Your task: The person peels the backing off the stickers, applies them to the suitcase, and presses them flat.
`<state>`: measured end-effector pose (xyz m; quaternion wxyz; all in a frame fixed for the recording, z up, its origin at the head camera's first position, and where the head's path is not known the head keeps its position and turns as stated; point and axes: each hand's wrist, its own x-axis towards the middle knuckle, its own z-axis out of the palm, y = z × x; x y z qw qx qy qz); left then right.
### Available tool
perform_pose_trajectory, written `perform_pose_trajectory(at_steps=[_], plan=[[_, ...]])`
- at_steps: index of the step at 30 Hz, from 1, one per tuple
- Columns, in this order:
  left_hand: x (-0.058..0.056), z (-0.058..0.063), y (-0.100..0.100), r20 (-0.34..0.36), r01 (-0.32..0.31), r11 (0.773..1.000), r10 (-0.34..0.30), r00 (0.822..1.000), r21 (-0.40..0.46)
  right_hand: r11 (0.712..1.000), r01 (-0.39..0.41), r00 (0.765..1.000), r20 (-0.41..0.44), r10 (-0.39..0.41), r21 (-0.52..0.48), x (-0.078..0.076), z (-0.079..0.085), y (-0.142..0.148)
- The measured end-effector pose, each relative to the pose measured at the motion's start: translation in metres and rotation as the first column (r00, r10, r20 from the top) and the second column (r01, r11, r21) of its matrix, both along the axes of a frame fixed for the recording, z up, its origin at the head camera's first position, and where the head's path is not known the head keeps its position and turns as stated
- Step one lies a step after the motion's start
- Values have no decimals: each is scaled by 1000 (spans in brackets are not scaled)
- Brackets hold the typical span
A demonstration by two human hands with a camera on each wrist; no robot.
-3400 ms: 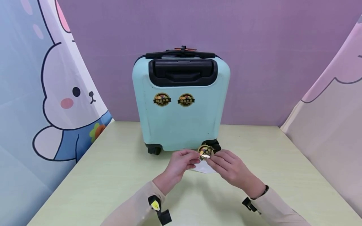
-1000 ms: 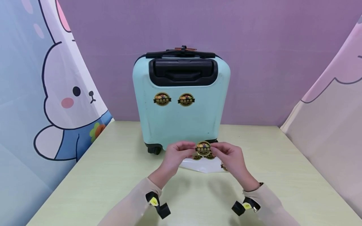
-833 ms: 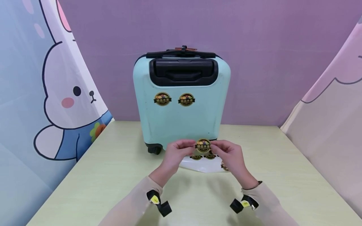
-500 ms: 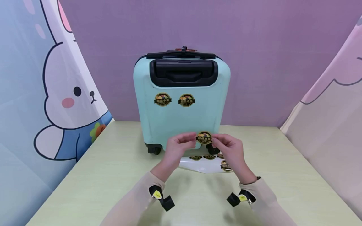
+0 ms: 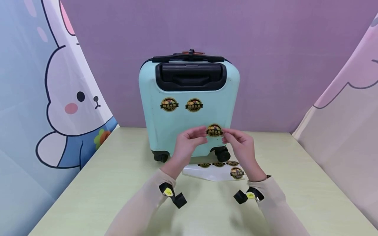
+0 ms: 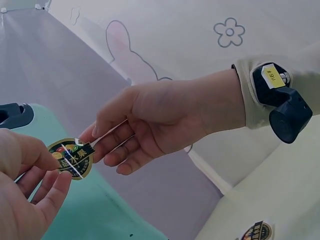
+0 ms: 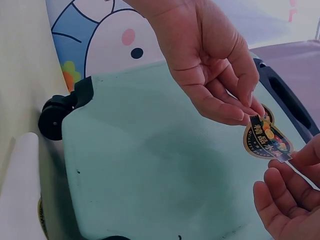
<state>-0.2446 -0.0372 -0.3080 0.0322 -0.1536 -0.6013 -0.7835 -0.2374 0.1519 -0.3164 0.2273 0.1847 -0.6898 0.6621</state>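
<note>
Between my hands is a round black-and-gold fruit sticker (image 5: 214, 130) with a banner across it, held up in front of the lower right of a mint-green suitcase (image 5: 183, 131). My left hand (image 5: 189, 144) pinches one end of the banner. At the opposite end, the thumb and forefinger of my right hand (image 5: 240, 146) pinch it. In the right wrist view the sticker (image 7: 265, 140) spans the gap between both sets of fingertips. Two matching stickers, a left one (image 5: 169, 104) and a right one (image 5: 194, 105), are on the suitcase below its black handle recess (image 5: 191, 77).
A white backing sheet (image 5: 203, 173) with several stickers lies on the pale table (image 5: 103, 196), in front of the suitcase. Black wheels (image 5: 222, 154) support the suitcase. A purple cloth (image 5: 265, 65) hangs behind, and a rabbit-print cloth (image 5: 68, 91) stands at the left.
The sticker came upright between both hands, then both hands raised it from low over the backing sheet to the suitcase's lower front. More of the sheet now shows beneath them.
</note>
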Motion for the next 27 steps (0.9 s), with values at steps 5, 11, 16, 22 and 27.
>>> perform_pose_trajectory(at_steps=[5,11,16,22,27], plan=[[-3,8,1,1,8,1000,-8,1000,17,999,-13,1000,-20,12,-32,-4,6,0],[-7,18,4,-28,32,999,-31,999,7,999,-8,997,-71,5,-41,-11,15,1],[-10,27,9,-38,19,1000,-18,999,14,999,13,995,-101,-17,-40,-17,23,1],[-15,38,14,-59,-29,1000,29,998,4,998,51,991,-122,-54,-25,-26,32,1],[-19,43,15,-69,-31,999,32,997,11,996,86,989,-117,-86,-1,-31,38,0]])
